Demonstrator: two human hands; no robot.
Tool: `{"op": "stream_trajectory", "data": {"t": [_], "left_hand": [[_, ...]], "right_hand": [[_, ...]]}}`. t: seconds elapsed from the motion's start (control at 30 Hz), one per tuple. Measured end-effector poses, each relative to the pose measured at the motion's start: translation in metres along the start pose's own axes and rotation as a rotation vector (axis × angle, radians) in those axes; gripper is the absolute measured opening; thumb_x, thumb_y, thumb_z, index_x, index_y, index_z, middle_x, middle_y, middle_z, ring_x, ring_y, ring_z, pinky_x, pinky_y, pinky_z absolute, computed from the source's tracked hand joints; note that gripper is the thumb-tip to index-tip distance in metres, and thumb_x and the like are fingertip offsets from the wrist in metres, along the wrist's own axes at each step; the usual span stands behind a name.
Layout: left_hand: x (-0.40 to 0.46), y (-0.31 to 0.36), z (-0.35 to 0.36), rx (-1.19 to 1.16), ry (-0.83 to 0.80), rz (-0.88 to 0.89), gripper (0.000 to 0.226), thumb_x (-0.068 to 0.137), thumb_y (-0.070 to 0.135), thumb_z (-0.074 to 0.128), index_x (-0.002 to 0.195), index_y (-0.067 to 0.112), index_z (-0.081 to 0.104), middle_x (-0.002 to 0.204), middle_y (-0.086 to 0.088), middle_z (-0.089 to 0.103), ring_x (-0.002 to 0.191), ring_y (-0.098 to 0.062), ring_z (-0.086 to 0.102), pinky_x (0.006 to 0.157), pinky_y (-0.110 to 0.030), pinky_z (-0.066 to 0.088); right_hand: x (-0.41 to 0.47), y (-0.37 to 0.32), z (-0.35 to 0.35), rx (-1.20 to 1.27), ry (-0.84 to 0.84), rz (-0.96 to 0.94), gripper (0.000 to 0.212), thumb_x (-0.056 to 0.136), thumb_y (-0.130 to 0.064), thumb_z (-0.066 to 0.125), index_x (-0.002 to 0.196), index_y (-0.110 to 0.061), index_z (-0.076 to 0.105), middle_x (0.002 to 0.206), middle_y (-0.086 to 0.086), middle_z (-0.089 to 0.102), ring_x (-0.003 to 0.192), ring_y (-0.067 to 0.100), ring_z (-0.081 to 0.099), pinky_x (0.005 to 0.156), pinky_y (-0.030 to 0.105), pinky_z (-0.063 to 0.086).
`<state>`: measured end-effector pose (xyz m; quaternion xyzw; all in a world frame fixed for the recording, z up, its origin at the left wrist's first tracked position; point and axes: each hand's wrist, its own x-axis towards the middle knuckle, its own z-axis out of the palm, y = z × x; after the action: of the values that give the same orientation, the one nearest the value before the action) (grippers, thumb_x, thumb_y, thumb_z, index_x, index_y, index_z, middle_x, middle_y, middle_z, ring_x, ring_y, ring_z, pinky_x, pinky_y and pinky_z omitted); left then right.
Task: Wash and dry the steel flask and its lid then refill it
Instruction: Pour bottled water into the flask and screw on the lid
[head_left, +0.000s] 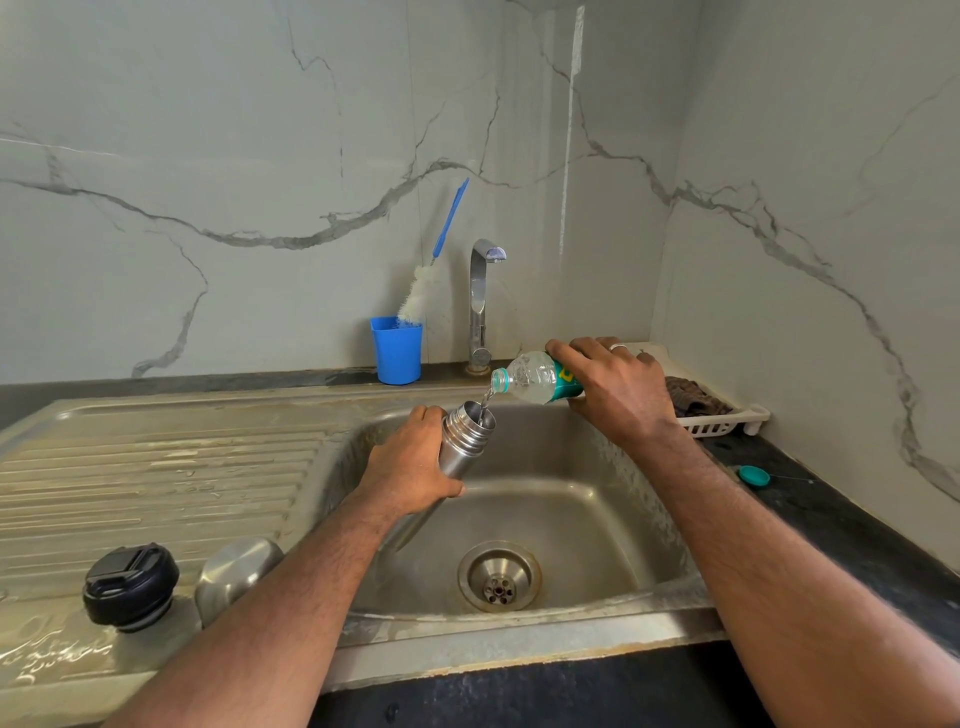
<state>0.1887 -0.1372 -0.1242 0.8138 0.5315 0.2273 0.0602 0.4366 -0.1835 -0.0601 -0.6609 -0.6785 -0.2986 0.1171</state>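
Over sink | left hand grips flask mid-body | neck above fingers

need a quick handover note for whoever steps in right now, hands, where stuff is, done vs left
Left hand grips the open steel flask, tilted over the steel sink basin.
Right hand holds the clear plastic water bottle, tipped, with water streaming into the flask's mouth.
The black flask lid and the steel cup cap sit on the drainboard at left. The teal bottle cap lies on the dark counter at right.
Done: refill under way.
Left: finish pouring, then fit the lid and cup. How full the flask is cannot be seen.
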Motion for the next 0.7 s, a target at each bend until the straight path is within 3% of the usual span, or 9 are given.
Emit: {"op": "stream_trajectory", "data": {"t": [0.27, 0.5, 0.7], "left_hand": [[0.0000, 0.0012, -0.0008, 0.001, -0.007, -0.001, 0.086, 0.065, 0.038, 0.093, 0.133, 0.022, 0.044, 0.123, 0.007, 0.050, 0.106, -0.010, 0.049, 0.094, -0.041, 0.049], [-0.0007, 0.0007, 0.0001, 0.005, 0.000, 0.014, 0.086, 0.065, 0.038, 0.093, 0.133, 0.022, 0.044, 0.123, 0.007, 0.050, 0.105, -0.009, 0.049, 0.086, -0.035, 0.044], [-0.0006, 0.0005, 0.0000, 0.005, -0.001, 0.012, 0.087, 0.064, 0.039, 0.093, 0.133, 0.022, 0.043, 0.124, 0.007, 0.050, 0.108, -0.011, 0.050, 0.088, -0.037, 0.047]], "right_hand": [[0.0002, 0.0002, 0.0004, 0.001, 0.007, 0.007, 0.078, 0.085, -0.037, 0.078, 0.145, -0.037, 0.028, 0.140, -0.001, 0.055, 0.120, 0.028, 0.058, 0.085, 0.049, 0.056], [-0.0002, 0.0007, 0.0032, 0.002, 0.032, 0.015, 0.078, 0.080, -0.032, 0.083, 0.140, -0.037, 0.033, 0.131, -0.001, 0.061, 0.111, 0.029, 0.062, 0.077, 0.048, 0.057], [0.0008, 0.0012, 0.0023, 0.000, 0.028, 0.007, 0.077, 0.084, -0.034, 0.080, 0.144, -0.036, 0.030, 0.138, 0.001, 0.057, 0.118, 0.030, 0.059, 0.083, 0.051, 0.056]]}}
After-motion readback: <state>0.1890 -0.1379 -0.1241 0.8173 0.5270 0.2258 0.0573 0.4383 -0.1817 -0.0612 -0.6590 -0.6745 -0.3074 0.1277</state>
